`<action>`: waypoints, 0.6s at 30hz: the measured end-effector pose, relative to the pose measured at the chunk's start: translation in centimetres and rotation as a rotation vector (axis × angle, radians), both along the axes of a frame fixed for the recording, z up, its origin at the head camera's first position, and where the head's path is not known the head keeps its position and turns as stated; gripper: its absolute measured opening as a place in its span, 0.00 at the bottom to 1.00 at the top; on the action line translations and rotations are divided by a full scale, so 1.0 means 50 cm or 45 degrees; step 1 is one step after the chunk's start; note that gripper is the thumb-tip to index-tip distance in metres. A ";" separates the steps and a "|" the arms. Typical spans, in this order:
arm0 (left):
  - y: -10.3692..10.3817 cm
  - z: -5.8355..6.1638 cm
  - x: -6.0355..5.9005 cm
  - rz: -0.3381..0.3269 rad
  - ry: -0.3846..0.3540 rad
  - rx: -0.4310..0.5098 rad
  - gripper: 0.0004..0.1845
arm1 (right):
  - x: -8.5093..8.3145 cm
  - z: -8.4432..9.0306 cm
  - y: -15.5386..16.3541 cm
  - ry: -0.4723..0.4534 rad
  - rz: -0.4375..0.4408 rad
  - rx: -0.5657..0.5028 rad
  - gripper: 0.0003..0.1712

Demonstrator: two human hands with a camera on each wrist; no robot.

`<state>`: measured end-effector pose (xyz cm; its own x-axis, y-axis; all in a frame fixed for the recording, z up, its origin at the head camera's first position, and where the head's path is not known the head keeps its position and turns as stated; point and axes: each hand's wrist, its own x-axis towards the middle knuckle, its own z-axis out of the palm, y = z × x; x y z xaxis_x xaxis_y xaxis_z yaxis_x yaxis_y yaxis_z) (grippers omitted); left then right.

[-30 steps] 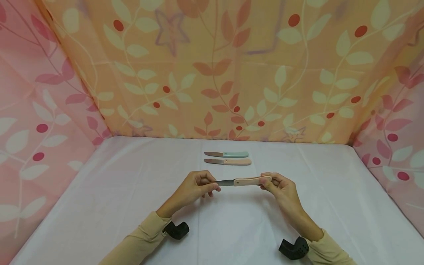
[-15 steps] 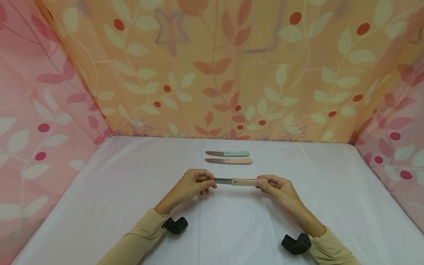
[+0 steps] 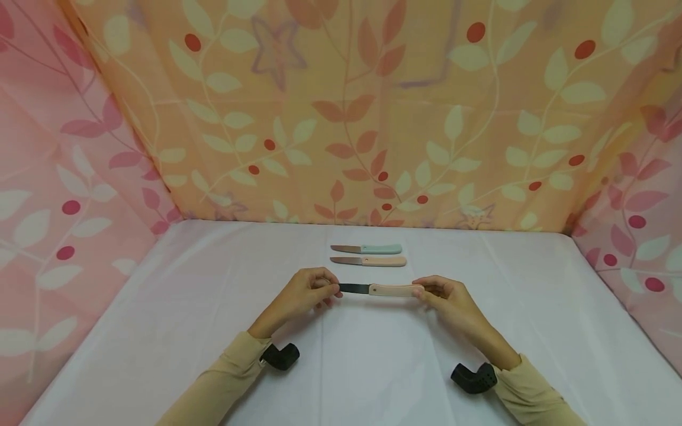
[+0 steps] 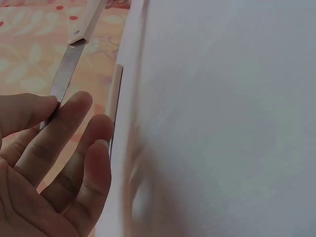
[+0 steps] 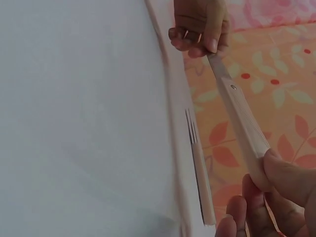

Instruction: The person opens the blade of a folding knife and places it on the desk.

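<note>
Held level above the white cloth is a knife (image 3: 394,290) with a pale peach handle and a short metal blade. My left hand (image 3: 311,290) pinches the tip of the blade (image 4: 66,74) between thumb and fingers, which cover the point. At the other side, my right hand (image 3: 450,299) pinches the handle's end, thumb on the near face; the right wrist view shows this handle (image 5: 242,123) close up. Just beyond the hands, two more knives lie side by side on the cloth, blades to the left: a mint-handled knife (image 3: 380,249) at the back and a peach-handled knife (image 3: 383,261) in front.
A white cloth (image 3: 160,331) covers the table. Patterned fabric walls stand around it: an orange one (image 3: 298,118) at the back and pink ones at the left and right (image 3: 639,195). Black curved devices (image 3: 282,357) sit at both wrists.
The held knife has shifted a little left and slightly away from me, and has levelled from a slight tilt. Both hands moved with it and keep their pinch. The two lying knives stay put.
</note>
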<state>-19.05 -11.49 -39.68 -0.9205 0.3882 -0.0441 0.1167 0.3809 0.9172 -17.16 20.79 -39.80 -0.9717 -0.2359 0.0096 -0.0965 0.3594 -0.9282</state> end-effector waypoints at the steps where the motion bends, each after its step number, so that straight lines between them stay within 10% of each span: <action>1: 0.000 -0.001 -0.004 0.013 0.001 -0.007 0.07 | -0.005 0.000 0.000 0.005 -0.009 0.009 0.22; 18: -0.007 -0.011 -0.056 0.156 0.043 -0.110 0.06 | -0.079 -0.022 -0.010 -0.002 -0.024 0.218 0.24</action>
<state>-21.84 -11.85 -40.21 -0.9623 0.2688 -0.0407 0.0946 0.4714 0.8768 -21.13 20.28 -40.91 -0.9760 -0.2158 -0.0305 -0.0871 0.5142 -0.8532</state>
